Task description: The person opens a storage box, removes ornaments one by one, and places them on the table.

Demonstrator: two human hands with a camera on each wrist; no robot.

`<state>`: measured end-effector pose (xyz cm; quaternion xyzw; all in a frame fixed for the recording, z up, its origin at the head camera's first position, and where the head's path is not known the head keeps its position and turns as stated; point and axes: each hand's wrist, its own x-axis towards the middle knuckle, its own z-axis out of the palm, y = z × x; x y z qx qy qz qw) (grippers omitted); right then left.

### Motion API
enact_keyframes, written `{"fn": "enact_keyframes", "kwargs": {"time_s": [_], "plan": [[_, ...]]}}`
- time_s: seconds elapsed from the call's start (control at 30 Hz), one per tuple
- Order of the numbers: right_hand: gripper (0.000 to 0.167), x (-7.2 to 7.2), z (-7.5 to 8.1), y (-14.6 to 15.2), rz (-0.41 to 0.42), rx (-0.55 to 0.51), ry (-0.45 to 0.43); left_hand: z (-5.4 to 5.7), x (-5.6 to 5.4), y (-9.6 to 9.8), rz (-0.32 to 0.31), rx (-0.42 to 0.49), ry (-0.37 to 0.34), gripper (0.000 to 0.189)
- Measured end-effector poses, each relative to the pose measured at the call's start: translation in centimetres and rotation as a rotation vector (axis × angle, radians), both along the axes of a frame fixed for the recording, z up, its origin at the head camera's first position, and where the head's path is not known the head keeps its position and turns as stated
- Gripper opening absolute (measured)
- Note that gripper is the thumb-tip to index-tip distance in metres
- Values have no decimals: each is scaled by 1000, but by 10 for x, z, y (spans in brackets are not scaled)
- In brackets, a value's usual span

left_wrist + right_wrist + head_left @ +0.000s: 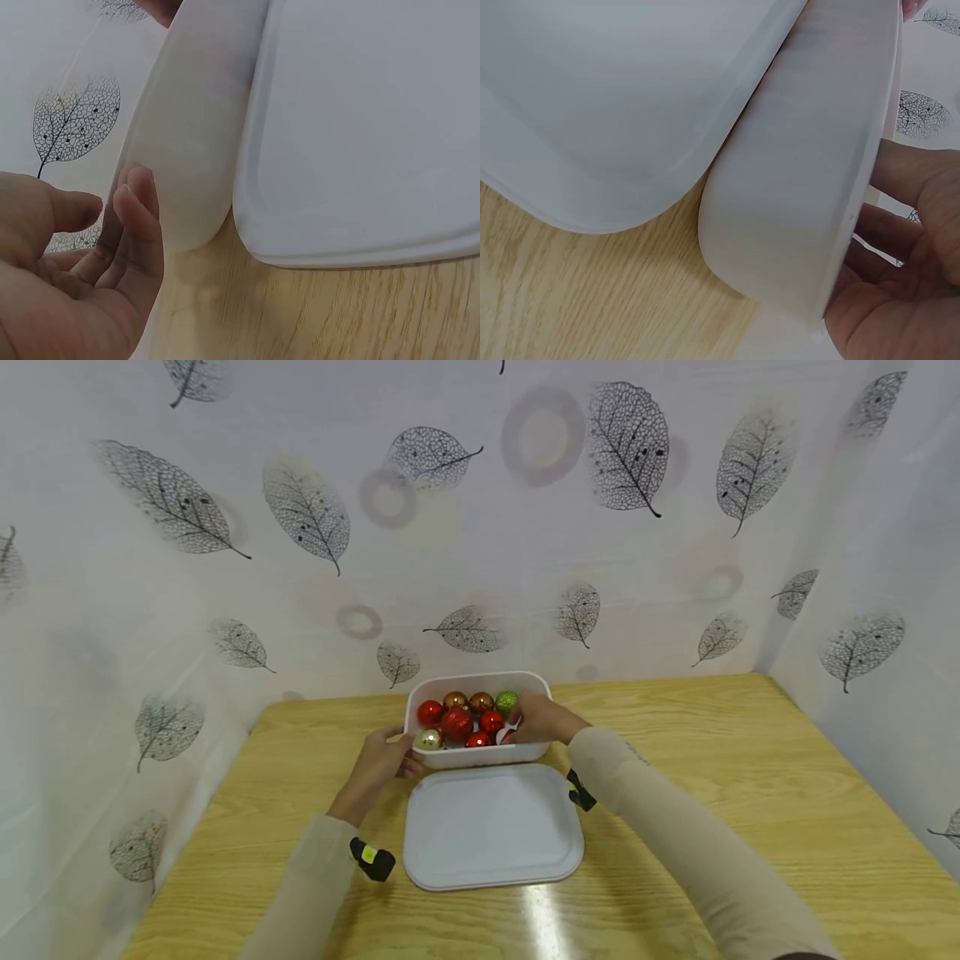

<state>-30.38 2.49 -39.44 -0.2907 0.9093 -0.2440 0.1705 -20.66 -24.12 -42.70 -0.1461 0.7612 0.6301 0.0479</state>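
A white plastic container point(480, 758) holds several shiny Christmas baubles, among them a large red bauble point(457, 724), a green bauble point(506, 702), a bronze bauble point(482, 702) and a pale gold bauble point(429, 740). My left hand point(384, 756) grips the container's front left corner, thumb near the rim and fingers against the outer wall. Over the right end reaches my right hand point(542, 718), its fingers inside the container pinching a red-and-white bauble point(504, 737). In the right wrist view, the container wall point(795, 165) hides the fingertips and the bauble.
A flat white lid point(491, 827) lies on the wooden table point(712, 810), just in front of the container. Behind the table hangs a pale sheet point(480, 560) printed with leaves, which also covers both sides. A black wrist device point(372, 860) is strapped below the left hand.
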Motion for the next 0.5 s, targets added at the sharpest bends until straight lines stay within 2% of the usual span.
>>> {"fn": "enact_keyframes", "kwargs": {"time_s": [0.23,0.5], "plan": [[32,0,0,-2,1,-17,-18,-3,-3,0,13,1,14,46],[31,0,-1,-3,36,-58,-30,-2,-3,1,9,-14,15,46]]}}
